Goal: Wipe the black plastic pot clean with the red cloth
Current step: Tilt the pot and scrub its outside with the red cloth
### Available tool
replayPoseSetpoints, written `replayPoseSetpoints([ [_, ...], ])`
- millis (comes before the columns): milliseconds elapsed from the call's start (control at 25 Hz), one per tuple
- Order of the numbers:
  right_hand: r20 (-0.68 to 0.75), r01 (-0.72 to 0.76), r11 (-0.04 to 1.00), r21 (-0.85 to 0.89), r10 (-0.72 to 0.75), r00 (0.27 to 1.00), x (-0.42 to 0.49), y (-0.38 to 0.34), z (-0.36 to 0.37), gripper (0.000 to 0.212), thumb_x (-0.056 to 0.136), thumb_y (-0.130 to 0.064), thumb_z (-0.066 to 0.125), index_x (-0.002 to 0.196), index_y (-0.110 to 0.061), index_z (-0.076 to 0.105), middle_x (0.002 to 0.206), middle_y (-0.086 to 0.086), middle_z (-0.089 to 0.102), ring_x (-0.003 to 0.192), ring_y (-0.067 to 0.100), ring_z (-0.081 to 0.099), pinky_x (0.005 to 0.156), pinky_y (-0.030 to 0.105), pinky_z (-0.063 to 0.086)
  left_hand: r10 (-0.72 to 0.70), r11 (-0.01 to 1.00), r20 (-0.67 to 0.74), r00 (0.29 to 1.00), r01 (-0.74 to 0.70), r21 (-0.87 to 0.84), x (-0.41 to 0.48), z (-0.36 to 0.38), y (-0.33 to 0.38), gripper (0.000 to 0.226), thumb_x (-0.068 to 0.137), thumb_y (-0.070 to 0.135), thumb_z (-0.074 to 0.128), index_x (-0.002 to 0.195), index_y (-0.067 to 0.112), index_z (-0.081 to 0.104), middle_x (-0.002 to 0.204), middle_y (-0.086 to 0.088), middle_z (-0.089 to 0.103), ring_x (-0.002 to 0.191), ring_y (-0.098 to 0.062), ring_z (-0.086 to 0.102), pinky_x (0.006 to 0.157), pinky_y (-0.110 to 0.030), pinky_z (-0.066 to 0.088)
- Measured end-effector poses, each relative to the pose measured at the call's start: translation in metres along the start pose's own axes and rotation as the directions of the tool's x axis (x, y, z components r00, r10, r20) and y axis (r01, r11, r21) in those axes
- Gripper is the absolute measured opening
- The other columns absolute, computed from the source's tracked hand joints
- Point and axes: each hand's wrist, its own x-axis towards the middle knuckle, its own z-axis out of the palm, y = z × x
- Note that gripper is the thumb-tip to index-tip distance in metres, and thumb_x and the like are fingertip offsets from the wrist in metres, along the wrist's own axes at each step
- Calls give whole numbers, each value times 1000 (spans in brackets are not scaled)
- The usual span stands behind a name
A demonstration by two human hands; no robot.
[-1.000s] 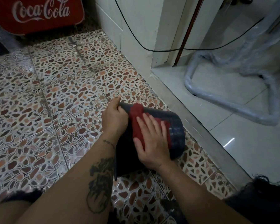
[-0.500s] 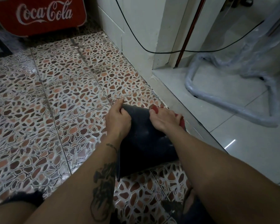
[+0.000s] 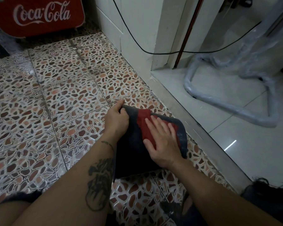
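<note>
The black plastic pot (image 3: 131,154) lies on its side on the patterned floor, its rim toward the far side and right. My left hand (image 3: 116,119) grips the pot's far left edge, fingers curled over the rim. The red cloth (image 3: 145,123) is spread on the pot's upper side. My right hand (image 3: 160,141) lies flat on the cloth with fingers stretched out, pressing it against the pot. Part of the cloth is hidden under that hand.
A metal threshold strip (image 3: 203,136) runs diagonally just right of the pot, with white tiles beyond. A plastic-wrapped tube frame (image 3: 219,101) stands there. A black cable (image 3: 137,43) hangs along the wall corner. A red Coca-Cola sign (image 3: 39,15) stands at the far left.
My right hand drew back with the cloth from the pot's far rim to its upper side, and the cloth shows again. My left hand kept its grip.
</note>
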Motion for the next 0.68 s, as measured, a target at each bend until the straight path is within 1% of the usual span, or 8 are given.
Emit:
replayPoseSetpoints([
  [120, -15, -228, 972, -58, 228, 974, 10, 23, -7, 72, 94, -57, 26, 160, -28, 30, 168, -2, 27, 154, 18, 19, 125, 50, 2, -14, 999, 14, 1000, 14, -36, -3, -1, 1, 47, 97, 15, 41, 142, 24, 53, 148, 5, 50, 138, -13, 41, 117, -29, 27],
  [240, 78, -435, 895, -98, 442, 894, 45, 30, -14, 68, 96, -57, 19, 151, -25, 43, 159, 2, 43, 147, 23, 32, 121, 58, 10, 0, 998, 12, 1000, 1, -70, -6, -1, 0, 48, 97, 14, 40, 143, 23, 53, 148, 6, 50, 137, -13, 43, 117, -34, 30],
  [320, 110, -506, 855, -110, 517, 849, 70, 18, -15, 66, 97, -56, 19, 146, -22, 50, 151, 6, 51, 141, 28, 39, 119, 61, 15, 7, 999, 2, 1000, -7, -53, -4, -1, -4, 48, 96, 14, 40, 142, 24, 53, 148, 6, 50, 137, -12, 43, 117, -35, 32],
  [400, 81, -451, 886, -108, 460, 884, 80, 0, -11, 63, 98, -54, 22, 147, -25, 49, 150, 6, 53, 139, 28, 42, 118, 58, 18, -2, 997, 11, 1000, 3, -78, -1, -1, -6, 48, 97, 14, 41, 142, 23, 54, 148, 6, 51, 137, -12, 43, 117, -35, 32],
  [480, 28, -316, 946, -67, 319, 947, 72, -23, -3, 60, 98, -53, 25, 151, -33, 44, 155, 1, 48, 142, 24, 38, 121, 54, 16, -37, 991, 27, 999, 40, -127, 6, 1, -5, 46, 96, 14, 42, 140, 24, 56, 145, 3, 54, 132, -16, 50, 113, -37, 37],
  [560, -55, -161, 987, 22, 162, 985, 46, -45, 8, 58, 97, -53, 31, 152, -38, 41, 161, -1, 41, 148, 20, 30, 123, 51, 9, -76, 987, 25, 997, 79, -142, 12, 2, -3, 44, 96, 16, 43, 135, 29, 59, 135, -1, 62, 117, -22, 62, 101, -33, 49],
  [640, -117, -51, 995, 90, 61, 991, 13, -50, 15, 58, 96, -51, 37, 152, -40, 38, 165, -3, 34, 152, 18, 22, 124, 48, 3, -67, 991, 17, 998, 69, -116, 11, 4, -4, 43, 96, 17, 44, 134, 30, 60, 134, 2, 63, 108, -13, 64, 92, -23, 49],
  [680, -118, -48, 994, 94, 59, 991, -1, -41, 16, 59, 96, -51, 38, 154, -40, 35, 166, -4, 30, 154, 17, 19, 125, 49, 1, -52, 995, 13, 999, 53, -89, 11, 5, -3, 43, 96, 17, 43, 135, 28, 60, 137, 3, 60, 113, -11, 60, 97, -22, 45],
])
